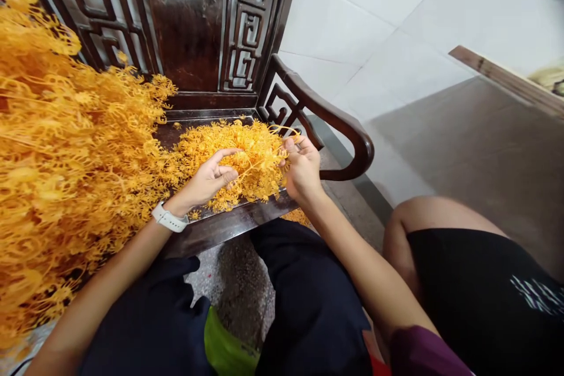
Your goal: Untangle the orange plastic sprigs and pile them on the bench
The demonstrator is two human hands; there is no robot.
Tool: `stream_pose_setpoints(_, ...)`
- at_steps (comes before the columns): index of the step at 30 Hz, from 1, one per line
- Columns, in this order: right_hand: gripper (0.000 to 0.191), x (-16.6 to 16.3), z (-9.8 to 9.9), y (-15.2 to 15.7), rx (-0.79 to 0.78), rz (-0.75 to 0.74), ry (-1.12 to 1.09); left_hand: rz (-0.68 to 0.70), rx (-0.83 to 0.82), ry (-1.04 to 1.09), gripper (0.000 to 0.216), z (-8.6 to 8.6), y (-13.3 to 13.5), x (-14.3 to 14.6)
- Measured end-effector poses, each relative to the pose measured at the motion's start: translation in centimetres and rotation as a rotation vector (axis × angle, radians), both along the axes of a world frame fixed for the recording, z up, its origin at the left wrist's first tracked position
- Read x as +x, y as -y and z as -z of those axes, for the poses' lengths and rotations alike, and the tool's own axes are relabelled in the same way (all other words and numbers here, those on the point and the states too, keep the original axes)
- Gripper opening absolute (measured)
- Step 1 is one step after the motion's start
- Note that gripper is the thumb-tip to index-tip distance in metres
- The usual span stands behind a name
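Observation:
My left hand, with a white watch on the wrist, rests on a small heap of orange plastic flower sprigs on a dark wooden chair seat; its fingers curl around a thin sprig stem. My right hand is at the heap's right edge, fingers pinched on the other end of that orange sprig. The sprig stretches between both hands.
A big pile of the same orange sprigs fills the left side. The chair's carved back and curved armrest stand behind and to the right. Another person's bare knee in black shorts is at right. White tiled floor lies beyond.

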State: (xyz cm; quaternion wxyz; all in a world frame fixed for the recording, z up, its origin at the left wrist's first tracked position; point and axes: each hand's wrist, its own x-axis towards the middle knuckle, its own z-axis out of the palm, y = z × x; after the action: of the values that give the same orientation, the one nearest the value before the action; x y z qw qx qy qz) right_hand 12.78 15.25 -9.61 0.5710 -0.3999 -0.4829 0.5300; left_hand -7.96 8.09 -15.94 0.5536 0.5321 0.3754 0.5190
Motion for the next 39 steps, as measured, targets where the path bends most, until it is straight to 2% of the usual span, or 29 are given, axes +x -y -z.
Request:
stream_pose_setpoints(5,0.025,-0.5,-1.8,0.7,-0.031,-0.036,-0.046,-0.010,-0.048,0.202,0.075,0.2,0.3,0.3)
stream_pose_setpoints(7,0.025,0.4,-2.8,0.0,-0.012,-0.007,-0.091,0.042,-0.056,0.213,0.072,0.3,0.5,0.0)
stream_pose_setpoints(10,0.035,2.5,-4.2,-1.4,0.153,0.150,-0.172,0.106,-0.052,0.199,0.069,0.3,0.4,-1.5)
stream_pose_setpoints(12,0.038,3.6,-4.9,-1.4,0.304,0.212,-0.151,0.015,-0.027,0.213,0.064,0.6,-0.1,-2.7)
stream_pose_setpoints(17,0.042,3.5,-4.8,1.1,0.256,0.089,-0.054,-0.310,0.047,0.149,0.035,1.6,-1.6,-4.6)
stream_pose_setpoints(20,0.039,2.8,-4.7,2.4,0.219,-0.034,-0.047,-0.386,0.101,-0.004,0.039,1.7,-2.0,-4.4)
stream_pose_setpoints(24,0.033,2.2,-4.5,3.5,0.162,-0.139,-0.018,-0.412,0.250,-0.302,0.057,1.3,-1.5,-3.3)
stream_pose_setpoints(26,0.031,1.8,-4.1,3.9,0.149,-0.190,0.025,-0.348,0.269,-0.242,0.064,1.2,-1.1,-2.8)
stream_pose_setpoints(30,0.032,1.2,-3.0,4.2,0.134,-0.275,0.131,-0.145,0.216,0.079,0.070,1.0,-0.3,-1.9)
stream_pose_setpoints(32,0.035,0.9,-2.5,4.3,0.120,-0.323,0.176,-0.183,0.227,0.072,0.065,0.6,-0.1,-1.6)
stream_pose_setpoints(35,0.036,0.8,-2.0,4.2,0.096,-0.390,0.206,-0.312,0.205,0.019,0.049,0.2,-0.2,-1.4)
stream_pose_setpoints(39,0.033,1.0,-1.8,3.9,0.076,-0.408,0.160,-0.352,0.103,0.143,0.043,0.7,-0.7,-1.3)
